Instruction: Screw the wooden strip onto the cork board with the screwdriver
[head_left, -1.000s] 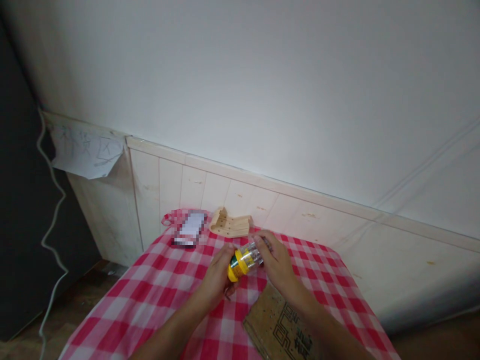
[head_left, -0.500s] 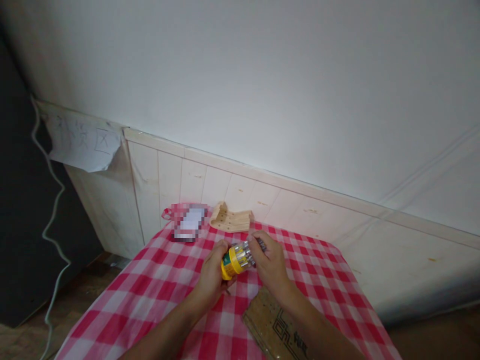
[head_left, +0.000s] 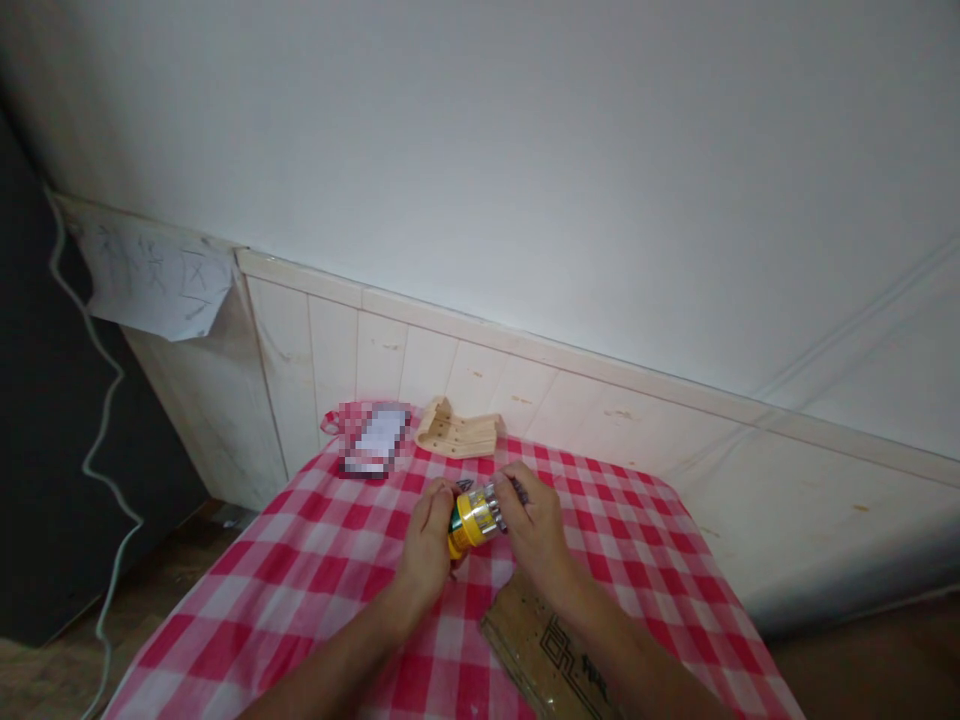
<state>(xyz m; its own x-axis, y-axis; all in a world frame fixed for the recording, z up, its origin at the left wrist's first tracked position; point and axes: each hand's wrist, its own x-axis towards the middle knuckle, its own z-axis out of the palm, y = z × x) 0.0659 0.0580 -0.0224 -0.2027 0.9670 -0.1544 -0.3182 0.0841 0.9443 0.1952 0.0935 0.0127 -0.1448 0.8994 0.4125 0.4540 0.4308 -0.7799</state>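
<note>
My case (head_left: 474,522) lies between both hands, its long axis running from eight o'clock to two. My left hand (head_left: 431,530) grips the yellow end; my right hand (head_left: 529,515) is closed around the clear end. Neither is nearer: both touch. Material: glossy yellow band, green label, clear plastic ribbed with metallic rods. Curved, drilled wood (head_left: 459,437) sits at twelve, flat brown board (head_left: 536,640) at five, on checked cloth (head_left: 300,570).

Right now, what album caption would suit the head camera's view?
Left hand holds a yellow container, right hand at its clear end, above a checked cloth.
</note>
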